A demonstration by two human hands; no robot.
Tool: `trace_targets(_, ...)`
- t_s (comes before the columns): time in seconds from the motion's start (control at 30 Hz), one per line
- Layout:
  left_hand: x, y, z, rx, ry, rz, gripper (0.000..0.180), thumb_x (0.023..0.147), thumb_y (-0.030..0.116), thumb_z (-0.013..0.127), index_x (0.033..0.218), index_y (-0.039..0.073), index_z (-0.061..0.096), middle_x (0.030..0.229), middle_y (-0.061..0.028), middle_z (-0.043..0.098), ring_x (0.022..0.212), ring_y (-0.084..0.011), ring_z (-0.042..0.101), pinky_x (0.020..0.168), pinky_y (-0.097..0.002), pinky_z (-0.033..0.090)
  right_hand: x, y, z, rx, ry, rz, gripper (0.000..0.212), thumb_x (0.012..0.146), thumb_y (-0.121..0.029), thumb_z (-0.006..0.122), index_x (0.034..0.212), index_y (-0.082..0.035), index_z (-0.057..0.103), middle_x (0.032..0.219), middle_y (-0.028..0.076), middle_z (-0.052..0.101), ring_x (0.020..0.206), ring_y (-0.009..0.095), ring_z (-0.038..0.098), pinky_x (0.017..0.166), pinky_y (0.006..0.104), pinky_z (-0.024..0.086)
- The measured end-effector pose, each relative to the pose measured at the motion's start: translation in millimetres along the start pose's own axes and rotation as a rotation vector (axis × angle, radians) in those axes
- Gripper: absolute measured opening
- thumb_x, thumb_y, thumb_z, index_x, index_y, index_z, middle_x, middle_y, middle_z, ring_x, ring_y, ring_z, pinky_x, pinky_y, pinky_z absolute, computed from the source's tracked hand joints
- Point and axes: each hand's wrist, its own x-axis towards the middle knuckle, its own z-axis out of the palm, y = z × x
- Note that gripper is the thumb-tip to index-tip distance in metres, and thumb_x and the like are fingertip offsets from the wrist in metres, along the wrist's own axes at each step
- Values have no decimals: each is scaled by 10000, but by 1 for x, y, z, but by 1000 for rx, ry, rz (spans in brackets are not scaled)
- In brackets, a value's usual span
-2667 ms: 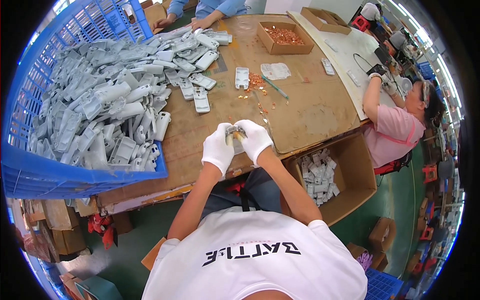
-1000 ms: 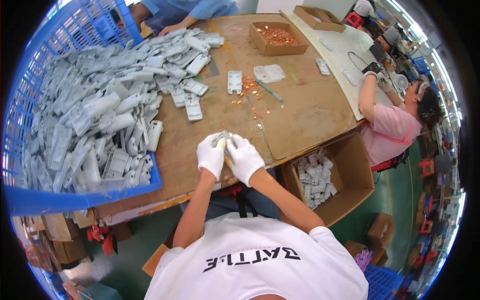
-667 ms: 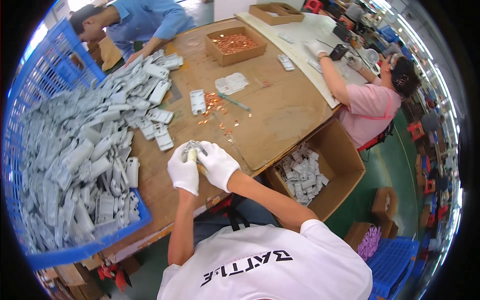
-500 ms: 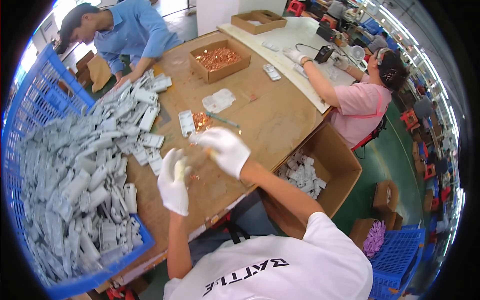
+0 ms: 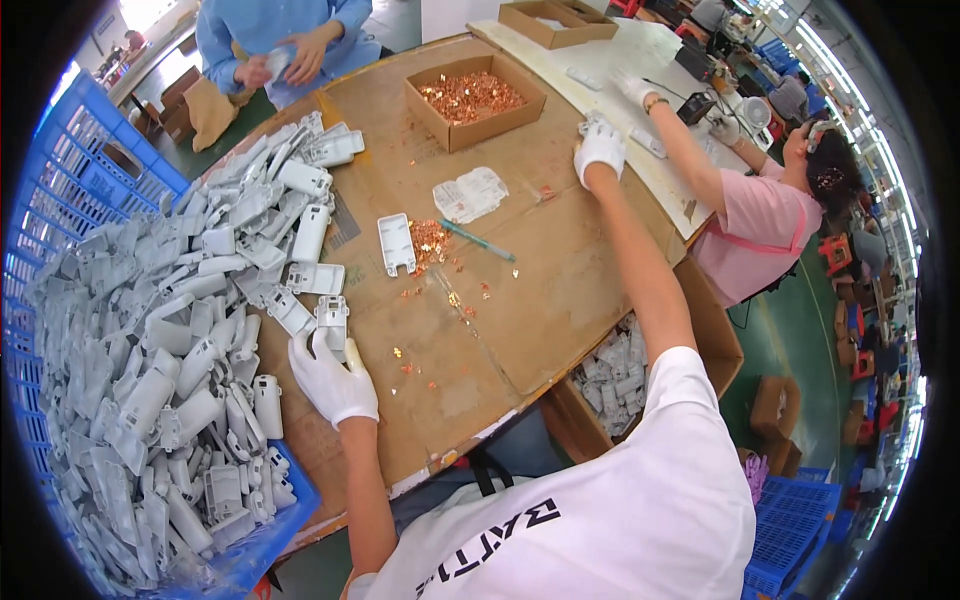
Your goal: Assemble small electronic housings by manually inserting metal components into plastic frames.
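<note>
My gloved left hand [image 5: 335, 383] is at the near edge of a heap of white plastic housings [image 5: 185, 350], its fingertips closed on the lower end of one housing [image 5: 332, 316]. Far to the right, my gloved right arm is stretched out; the right hand [image 5: 602, 155] has its fingers closed on a whitish housing [image 5: 596, 121] by the white tabletop's edge, partly covered by the hand. Between the hands, another housing [image 5: 396, 245] lies hollow side up beside a small pile of copper-coloured metal pieces [image 5: 430, 243]. A teal pen-like stick [image 5: 480, 241] lies next to that pile.
A blue crate [image 5: 300, 490] holds the heap at left. A cardboard box [image 5: 470, 125] of copper pieces stands farther back, near crumpled white paper [image 5: 470, 194]. An open carton [image 5: 590, 400] is below the right table edge. Co-workers sit at right [image 5: 760, 215] and stand opposite [image 5: 285, 45].
My right hand has swung from the table's middle to the far right. My left hand has moved left to the heap. The person opposite has straightened and now handles a small pale thing.
</note>
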Motion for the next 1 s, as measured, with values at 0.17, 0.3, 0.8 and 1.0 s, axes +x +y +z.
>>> trace_targets(0.17,4,4,-12,92,79,80,269,795,109,686,1032,-7,630,1247,-230,500,1179,-405,459,1007,-461,373,-83,-48,-99,658,157,-564,286,803,-107,610,1085,-63,581,1115,151,596,1024,331,566,892,433,464)
trace_targets(0.3,-2,0,-13,94,65,147,176,767,135,711,857,0,643,1054,-170,580,1004,-357,532,842,-465,440,-183,-70,-147,816,-150,-755,251,788,-59,609,1032,-114,631,981,96,620,925,300,594,813,396,500)
trace_targets(0.8,-31,-10,-39,109,-190,-49,481,769,209,763,1170,56,546,1158,-154,542,975,-339,577,832,-426,487,-231,-68,-124,824,-149,-786,152,819,-68,585,956,-124,621,947,91,575,905,302,604,763,410,514)
trace_targets(1.0,-22,-17,-49,-201,-232,-207,681,818,188,716,1396,127,363,1196,-207,549,1025,-408,589,861,-456,481,-228,-60,-143,868,-61,-703,160,809,-55,588,954,-111,622,927,85,587,901,296,601,765,400,516)
